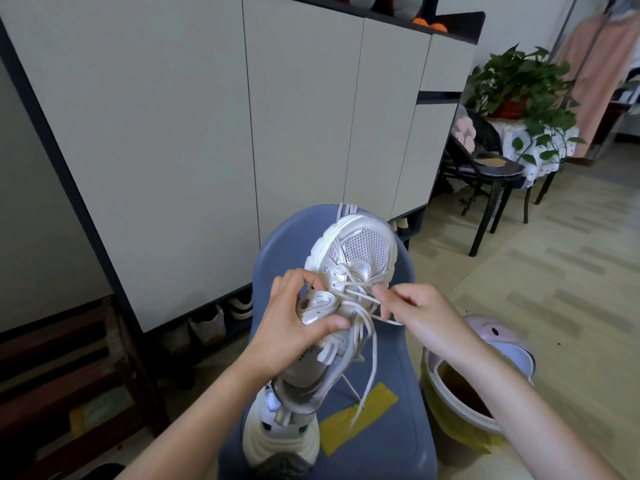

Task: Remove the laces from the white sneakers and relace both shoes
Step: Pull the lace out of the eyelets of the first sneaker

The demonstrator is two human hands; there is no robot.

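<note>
Left hand (289, 320) grips the sneaker (349, 282) above the chair (391, 441); right hand (420, 311) pinches its lace (372, 344).

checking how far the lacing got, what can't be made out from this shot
- Head view: the held sneaker has its left side eyelets covered by the left hand.
- The lace end pinched by the right hand is hidden under its fingers.
- The second sneaker lies behind the held one, toe cut by the bottom edge; its lacing is unseen.
- Heel text is too small to read.

bin (460, 386) crowding chair's (391, 445) right, cabinet (207, 133) seemingly close behind
</note>
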